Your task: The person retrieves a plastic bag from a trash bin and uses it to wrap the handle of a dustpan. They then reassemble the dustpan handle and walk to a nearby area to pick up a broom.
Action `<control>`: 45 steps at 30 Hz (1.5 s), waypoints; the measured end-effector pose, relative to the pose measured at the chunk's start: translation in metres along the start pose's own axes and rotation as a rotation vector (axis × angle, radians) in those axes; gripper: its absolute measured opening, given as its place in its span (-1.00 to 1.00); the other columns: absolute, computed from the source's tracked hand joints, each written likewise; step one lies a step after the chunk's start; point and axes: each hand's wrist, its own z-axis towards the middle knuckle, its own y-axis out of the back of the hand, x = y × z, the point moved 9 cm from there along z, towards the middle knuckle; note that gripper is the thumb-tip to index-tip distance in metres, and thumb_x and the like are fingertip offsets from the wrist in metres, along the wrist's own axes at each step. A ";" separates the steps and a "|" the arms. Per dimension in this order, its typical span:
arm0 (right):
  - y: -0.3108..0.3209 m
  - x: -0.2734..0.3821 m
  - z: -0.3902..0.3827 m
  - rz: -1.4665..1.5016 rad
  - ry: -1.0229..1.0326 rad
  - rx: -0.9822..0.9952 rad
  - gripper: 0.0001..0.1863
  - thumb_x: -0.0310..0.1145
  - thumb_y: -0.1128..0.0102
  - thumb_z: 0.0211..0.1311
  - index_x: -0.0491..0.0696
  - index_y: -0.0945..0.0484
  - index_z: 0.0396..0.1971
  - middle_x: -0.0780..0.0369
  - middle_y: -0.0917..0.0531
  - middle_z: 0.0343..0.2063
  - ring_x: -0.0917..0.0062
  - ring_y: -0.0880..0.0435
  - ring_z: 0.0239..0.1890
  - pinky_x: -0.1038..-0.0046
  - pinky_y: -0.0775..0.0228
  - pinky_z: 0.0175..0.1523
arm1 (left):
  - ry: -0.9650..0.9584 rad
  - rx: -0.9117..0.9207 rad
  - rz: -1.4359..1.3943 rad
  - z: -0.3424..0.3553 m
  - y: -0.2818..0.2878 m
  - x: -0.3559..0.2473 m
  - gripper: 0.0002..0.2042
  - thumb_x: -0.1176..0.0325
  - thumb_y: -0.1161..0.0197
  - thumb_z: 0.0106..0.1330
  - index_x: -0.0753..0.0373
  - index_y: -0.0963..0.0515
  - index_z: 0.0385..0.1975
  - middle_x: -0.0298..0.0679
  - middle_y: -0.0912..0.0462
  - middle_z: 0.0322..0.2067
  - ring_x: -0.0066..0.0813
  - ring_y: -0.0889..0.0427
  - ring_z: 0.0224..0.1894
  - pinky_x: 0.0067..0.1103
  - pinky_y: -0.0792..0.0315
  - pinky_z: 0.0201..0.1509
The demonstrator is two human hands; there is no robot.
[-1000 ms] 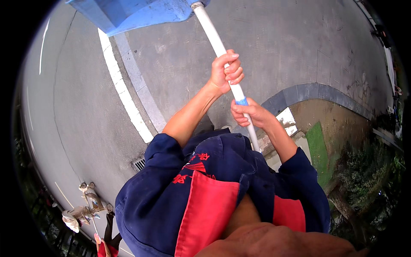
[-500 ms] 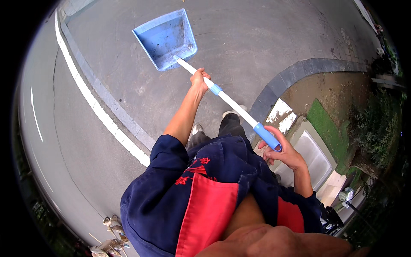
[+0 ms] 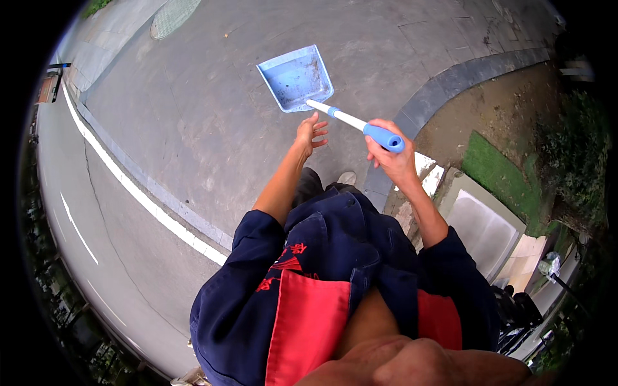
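Observation:
A long-handled blue dustpan (image 3: 296, 80) stretches out ahead of me, its scoop smudged with dark dirt. Its white handle (image 3: 349, 119) slants back toward me and ends in a blue grip (image 3: 385, 137). Around that grip my right hand (image 3: 394, 154) is closed. My left hand (image 3: 311, 134) is just below the scoop end of the handle, with its fingers apart and nothing in them.
Grey pavement (image 3: 212, 109) lies around the scoop, with a white road line (image 3: 138, 190) to the left. A dark kerb (image 3: 450, 80) curves along a soil bed at right, near green turf (image 3: 496, 174) and a pale shallow basin (image 3: 479, 225).
My left hand has let go of the handle. My right hand, open by the grip before, has closed on it and moved up and forward. The scoop has shifted right in view.

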 end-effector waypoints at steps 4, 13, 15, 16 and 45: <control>-0.001 -0.068 0.107 0.034 -0.049 -0.078 -0.70 -0.46 -0.20 0.03 -0.13 -0.48 -0.17 0.27 -0.59 -0.56 0.64 -0.59 -0.61 0.60 -0.41 -0.61 | 0.031 0.009 0.199 0.041 0.051 0.006 -0.82 0.35 -0.20 0.14 0.16 -0.48 -0.26 -0.36 -0.59 -0.46 -0.60 -0.54 -0.47 -0.57 -0.47 -0.38; 0.017 -0.264 0.261 0.181 -0.450 -0.374 -0.63 -0.43 -0.27 0.02 -0.06 -0.41 -0.14 0.19 -0.60 -0.45 0.58 -0.61 -0.53 0.55 -0.55 -0.46 | 0.174 -0.099 0.087 0.130 0.128 -0.029 -0.85 0.32 -0.10 0.23 0.26 -0.54 -0.41 -0.35 -0.50 -0.69 -0.59 -0.47 -0.70 -0.61 -0.44 -0.60; -0.003 -0.296 0.273 0.240 -0.588 -0.401 -0.58 -0.45 -0.26 0.05 0.02 -0.34 -0.07 0.18 -0.56 -0.30 0.50 -0.63 -0.42 0.49 -0.58 -0.38 | 0.157 -0.107 0.066 0.137 0.132 -0.080 -0.83 0.33 -0.06 0.26 0.28 -0.54 -0.39 -0.34 -0.49 -0.70 -0.58 -0.48 -0.67 -0.61 -0.45 -0.56; -0.014 -0.284 0.288 0.180 -0.600 -0.338 -0.58 -0.45 -0.26 0.05 0.02 -0.35 -0.07 0.19 -0.56 -0.31 0.50 -0.63 -0.43 0.49 -0.58 -0.38 | 0.174 -0.110 0.052 0.141 0.126 -0.091 -0.83 0.34 -0.05 0.26 0.29 -0.53 -0.38 -0.34 -0.49 -0.70 -0.58 -0.48 -0.66 -0.62 -0.46 -0.54; 0.236 -0.021 0.434 -0.533 0.136 -0.097 -0.66 -0.39 0.10 0.15 -0.01 -0.34 -0.03 0.02 -0.55 -0.30 0.09 -0.57 -0.30 0.18 -0.40 -0.30 | -0.560 0.201 0.799 0.263 -0.225 -0.404 -0.84 0.42 -0.23 0.02 0.26 -0.43 -0.41 -0.22 -0.55 -0.42 -0.46 -0.55 -0.40 -0.63 -0.50 -0.48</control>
